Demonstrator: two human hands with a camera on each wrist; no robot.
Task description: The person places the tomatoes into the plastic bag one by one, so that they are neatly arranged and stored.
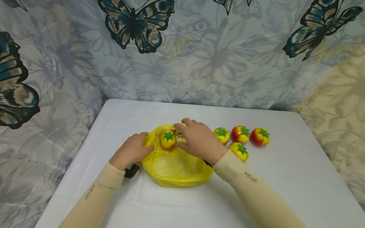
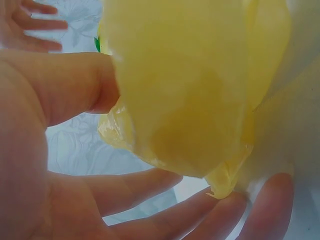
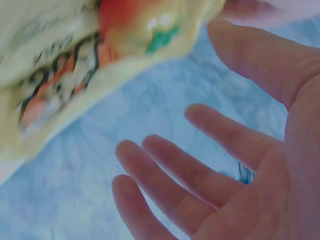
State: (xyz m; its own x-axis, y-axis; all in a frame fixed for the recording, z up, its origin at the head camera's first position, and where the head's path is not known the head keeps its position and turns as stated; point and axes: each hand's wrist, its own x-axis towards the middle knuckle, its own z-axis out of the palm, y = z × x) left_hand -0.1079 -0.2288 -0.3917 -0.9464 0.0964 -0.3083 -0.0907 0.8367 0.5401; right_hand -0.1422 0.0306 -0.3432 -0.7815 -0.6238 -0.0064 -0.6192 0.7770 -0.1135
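Observation:
A yellow plastic bag (image 1: 176, 166) lies on the table, its front part bulging and a printed panel towards the back. On its back part sits a red-and-yellow tomato (image 1: 168, 140) with a green leafy top. My left hand (image 1: 134, 148) is at the bag's left edge. In the left wrist view its thumb (image 2: 85, 82) touches the plastic while the other fingers spread loosely beneath. Over the bag's back right side, close to the tomato, is my right hand (image 1: 199, 139). Its fingers (image 3: 170, 190) are spread and hold nothing in the right wrist view.
Several more tomatoes (image 1: 260, 136) stand in a group on the white table (image 1: 285, 177), just right of my right hand and forearm. Behind the table hangs a cloth (image 1: 216, 63) printed with flowers and butterflies.

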